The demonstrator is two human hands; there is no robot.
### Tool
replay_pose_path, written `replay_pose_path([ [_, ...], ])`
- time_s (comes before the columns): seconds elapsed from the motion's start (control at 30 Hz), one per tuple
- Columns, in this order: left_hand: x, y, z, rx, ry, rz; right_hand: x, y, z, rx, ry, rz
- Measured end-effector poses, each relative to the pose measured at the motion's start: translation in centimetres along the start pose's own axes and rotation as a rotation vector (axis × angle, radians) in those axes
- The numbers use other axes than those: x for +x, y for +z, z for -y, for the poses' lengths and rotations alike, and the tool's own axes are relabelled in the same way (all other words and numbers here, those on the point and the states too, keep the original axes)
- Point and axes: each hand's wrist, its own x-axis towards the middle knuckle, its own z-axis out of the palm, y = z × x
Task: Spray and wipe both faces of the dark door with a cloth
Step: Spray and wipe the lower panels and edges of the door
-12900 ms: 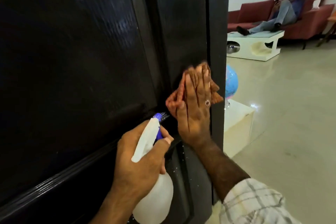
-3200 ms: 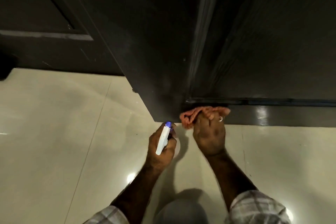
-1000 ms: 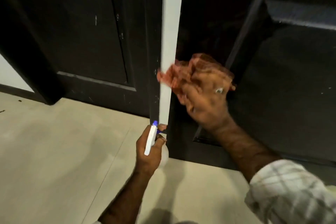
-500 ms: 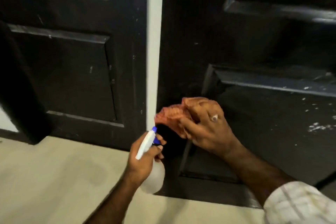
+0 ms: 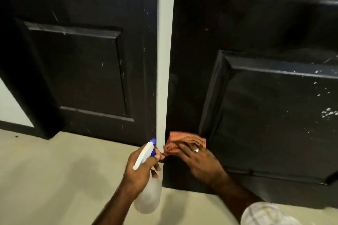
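**Down low, a cloth on the dark door**

Down near the floor, the head view shows the right hand lying on an orange cloth. The fingers are stretched out flat and push the cloth against the dark door. One finger wears a ring. The cloth sits low on the door's left part, just beside the raised frame of the bottom panel. White specks dot the door's face further right.

The left hand has its fingers curled round the neck of a white spray bottle. The bottle's blue tip points up and sits just beside a pale strip that runs up between the dark door and a second dark door on the left. The bottle's round body hangs below the hand, over the floor.

A checked sleeve shows on the right arm at the bottom edge.
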Motion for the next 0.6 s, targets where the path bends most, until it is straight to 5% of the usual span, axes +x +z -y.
replay_pose_path([
  [0.2,1.3,1.4,2.0,0.030,-0.113,-0.031,-4.0,6.8,1.0,0.016,-0.166,0.179],
  [0.37,2.9,2.7,0.4,0.054,-0.113,-0.039,1.3,0.2,0.4,-0.054,-0.043,-0.167],
  [0.6,2.9,2.8,-10.1,0.017,0.202,0.118,5.8,-14.6,-4.9,-0.123,0.148,-0.607],
])
